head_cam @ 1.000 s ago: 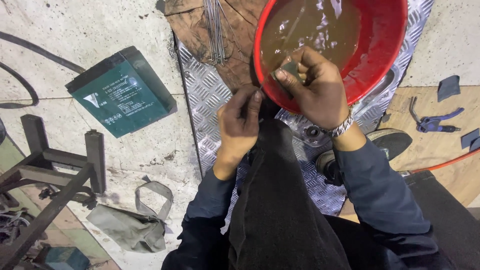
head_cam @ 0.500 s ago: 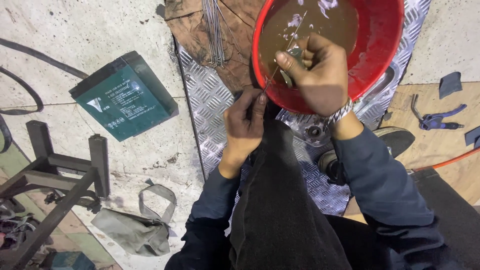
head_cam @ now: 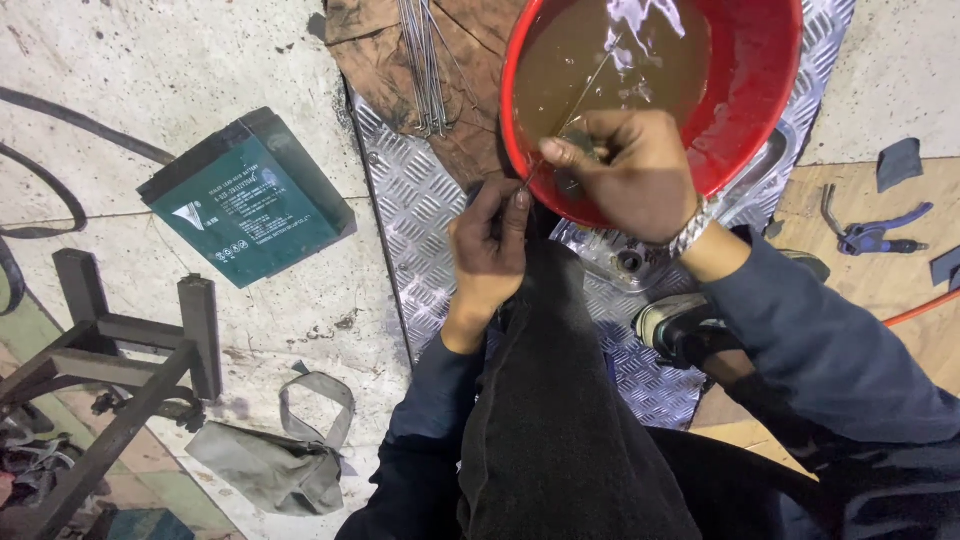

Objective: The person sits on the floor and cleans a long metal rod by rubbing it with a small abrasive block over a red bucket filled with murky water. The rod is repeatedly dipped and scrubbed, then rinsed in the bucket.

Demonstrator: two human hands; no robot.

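Two bare hands meet at frame centre, above a dark-trousered knee [head_cam: 560, 400]: left hand [head_cam: 487, 250] pinched shut on the lower end of a thin metal wire [head_cam: 585, 95], right hand [head_cam: 630, 170] closed around it just above, over the near rim. Beyond, upper centre, wire rises across a red round plastic basin [head_cam: 760, 90] of brown water; green box-shaped battery [head_cam: 250, 200] lies at left.

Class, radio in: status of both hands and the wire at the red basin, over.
Left hand pinching thin wire at its lower end. Right hand gripping it over red basin of murky water. Nothing in the way.
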